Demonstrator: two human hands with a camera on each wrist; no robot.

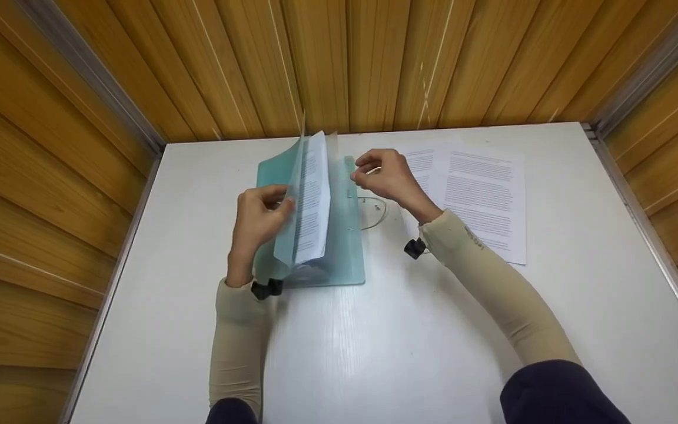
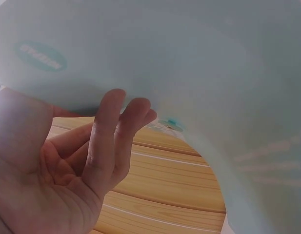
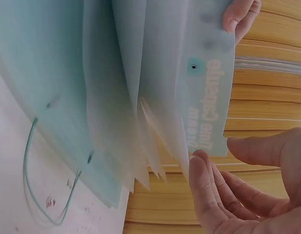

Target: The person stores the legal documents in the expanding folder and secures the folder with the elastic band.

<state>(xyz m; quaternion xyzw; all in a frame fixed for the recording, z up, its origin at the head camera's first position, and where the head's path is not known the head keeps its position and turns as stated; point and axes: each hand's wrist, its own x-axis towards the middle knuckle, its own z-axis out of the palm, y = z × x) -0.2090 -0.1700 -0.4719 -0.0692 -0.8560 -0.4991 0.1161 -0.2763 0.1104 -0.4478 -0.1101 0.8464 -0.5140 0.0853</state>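
Note:
A translucent teal document folder (image 1: 348, 259) lies opened on the table, with clear sleeves and printed pages (image 1: 312, 206) standing up inside it. My left hand (image 1: 261, 215) pinches the free edge of its raised front cover (image 2: 189, 58) between thumb and fingers. In the right wrist view, the left fingertips show at the edge of this cover (image 3: 209, 87), which bears mirrored lettering. My right hand (image 1: 389, 174) hovers by the folder's right edge, thumb and fingers apart, with nothing seen gripped. An elastic cord (image 3: 26, 170) loops out of the back cover.
Printed sheets (image 1: 483, 194) lie on the white table (image 1: 339, 353) to the right, partly under my right forearm. Wood-panelled walls (image 1: 374, 65) stand close behind the table and at both sides. Small black devices (image 1: 414, 248) are strapped at both wrists.

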